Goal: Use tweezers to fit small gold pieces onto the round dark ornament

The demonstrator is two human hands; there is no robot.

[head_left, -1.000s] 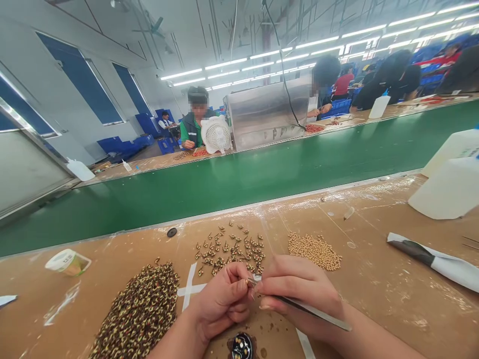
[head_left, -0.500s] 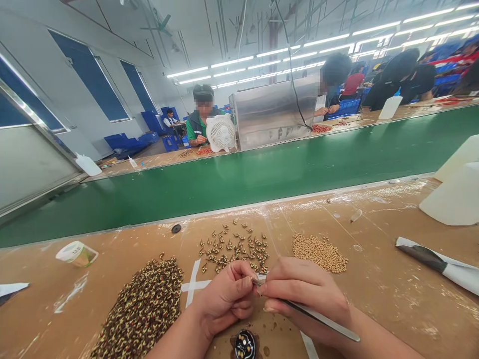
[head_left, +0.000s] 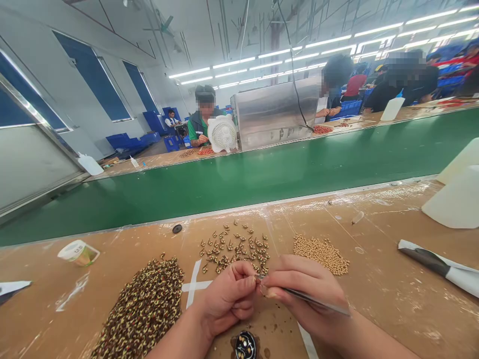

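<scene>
My left hand [head_left: 228, 296] is closed in a pinch at the centre front. Whatever sits between its thumb and forefinger is too small and covered to make out. My right hand [head_left: 310, 286] grips metal tweezers [head_left: 329, 304], whose tips meet the left fingertips. Below the hands lies a small round black dish [head_left: 245, 344] with a few light bits in it. Just beyond the hands, small brown-and-yellow pieces with pointed tails [head_left: 239, 247] are spread out. A big heap of similar dark brown-and-yellow pieces [head_left: 144, 304] lies left, and a pile of tan beads [head_left: 320, 254] lies right.
A green conveyor belt [head_left: 239, 182] runs across behind the brown table [head_left: 381, 299]. At left stands a tipped paper cup [head_left: 79, 253]; at right, white plastic jugs [head_left: 454, 197] and a wrapped roll [head_left: 437, 264]. Across the belt, people work near a white fan [head_left: 222, 133] and a metal box [head_left: 277, 114].
The tweezers' rear end has swung slightly up and left as my right hand shifted a little. My left hand keeps its pinch in nearly the same place.
</scene>
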